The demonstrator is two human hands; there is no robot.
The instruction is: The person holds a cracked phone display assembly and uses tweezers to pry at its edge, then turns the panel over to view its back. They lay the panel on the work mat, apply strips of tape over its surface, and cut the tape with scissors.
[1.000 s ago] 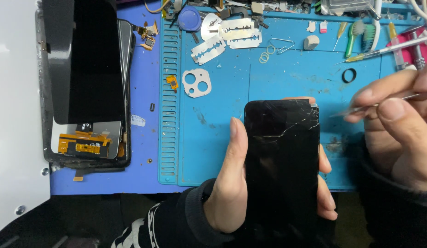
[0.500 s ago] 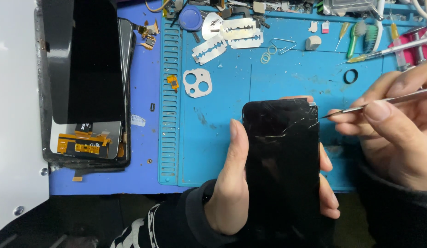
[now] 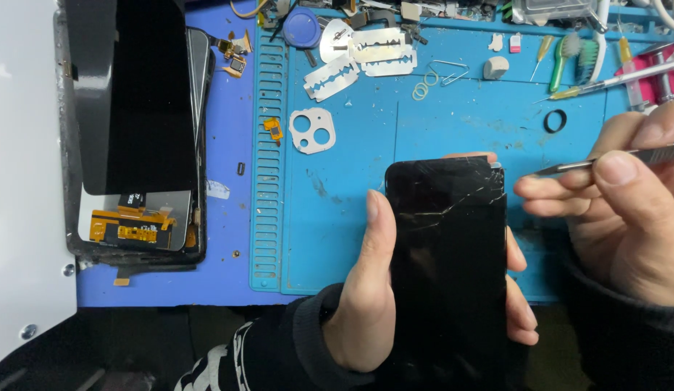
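- The left hand grips 1 black phone with a cracked screen, thumb along its left edge, fingers wrapped round the right edge, over the blue mat.
- The right hand pinches 1 pair of tweezers, tip near the phone's top right corner, not touching.
- 3 razor blades lie near the mat's top edge.
- 1 opened phone lies well left.
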